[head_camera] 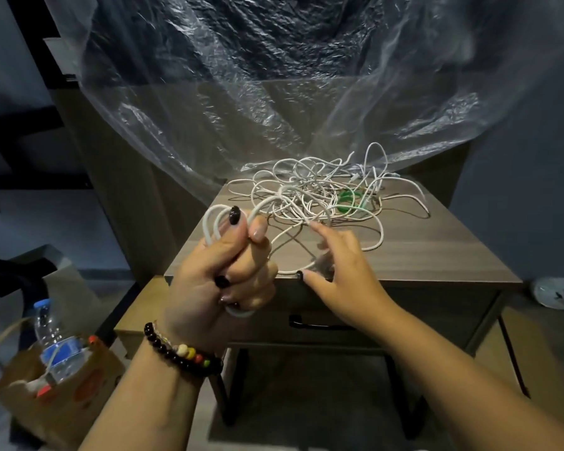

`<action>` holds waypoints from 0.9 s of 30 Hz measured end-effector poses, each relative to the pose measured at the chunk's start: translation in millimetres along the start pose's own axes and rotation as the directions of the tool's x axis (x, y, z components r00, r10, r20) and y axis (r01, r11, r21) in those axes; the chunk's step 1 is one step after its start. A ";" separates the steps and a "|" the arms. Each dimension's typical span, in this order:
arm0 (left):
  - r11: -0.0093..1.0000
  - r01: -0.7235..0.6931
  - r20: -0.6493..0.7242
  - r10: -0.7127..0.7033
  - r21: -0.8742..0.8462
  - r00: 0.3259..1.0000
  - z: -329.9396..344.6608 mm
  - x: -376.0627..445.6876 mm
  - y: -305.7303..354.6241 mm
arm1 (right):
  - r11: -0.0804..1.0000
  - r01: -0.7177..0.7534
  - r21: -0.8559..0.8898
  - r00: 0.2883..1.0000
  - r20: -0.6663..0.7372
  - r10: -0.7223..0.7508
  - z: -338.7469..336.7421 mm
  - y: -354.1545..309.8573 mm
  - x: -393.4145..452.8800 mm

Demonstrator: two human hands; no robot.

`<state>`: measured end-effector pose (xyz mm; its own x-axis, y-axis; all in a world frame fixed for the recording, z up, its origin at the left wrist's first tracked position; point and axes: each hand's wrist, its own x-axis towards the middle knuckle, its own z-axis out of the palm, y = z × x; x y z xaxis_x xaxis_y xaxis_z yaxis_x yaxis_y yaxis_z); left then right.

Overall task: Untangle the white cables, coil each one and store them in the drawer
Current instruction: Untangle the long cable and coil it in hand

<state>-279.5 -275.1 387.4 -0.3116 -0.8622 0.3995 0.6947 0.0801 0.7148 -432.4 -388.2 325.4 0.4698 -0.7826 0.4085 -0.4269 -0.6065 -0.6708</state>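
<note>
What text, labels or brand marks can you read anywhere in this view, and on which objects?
None can be read.
Water bottle: its blue label is too blurred to read.
Brown paper bag: orange printed marks, too blurred to read.
White cables, nightstand, drawer and plastic sheet: no writing visible.

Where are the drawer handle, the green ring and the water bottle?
drawer handle (pixel 319 325): head view, on its dark bar.
green ring (pixel 346 203): head view, on its band among the cables.
water bottle (pixel 54 340): head view, on its clear body.
</note>
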 end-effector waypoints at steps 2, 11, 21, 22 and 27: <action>1.000 0.018 0.020 -0.018 0.001 1.000 0.0 1.2 -2.2 | 1.000 -0.031 0.001 0.997 -0.068 0.031 -1.2 8.4 4.3; 0.988 0.132 -0.083 -0.126 0.078 0.989 -3.8 7.5 -15.7 | 0.919 0.243 0.310 0.890 -0.448 -0.084 -39.4 -10.9 5.2; 0.995 -0.043 -0.312 0.068 0.086 0.948 -4.0 6.9 -18.8 | 0.867 0.065 0.494 0.997 -0.074 -0.032 -57.6 -18.9 -19.2; 0.989 -0.021 -0.376 0.075 0.146 0.923 -3.7 8.9 -22.4 | 0.869 0.031 0.495 0.999 -0.028 -0.019 -57.4 -20.9 -21.8; 0.900 0.228 -0.417 -0.058 0.371 0.907 1.5 13.1 -34.0 | 0.967 0.095 0.235 0.995 -0.065 -0.081 -46.7 -18.6 -28.7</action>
<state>-308.2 -288.3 369.1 -0.0528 -0.9953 0.0818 0.3141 0.0612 0.9474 -474.0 -361.1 355.0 0.4518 -0.7381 0.5011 -0.1866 -0.6274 -0.7560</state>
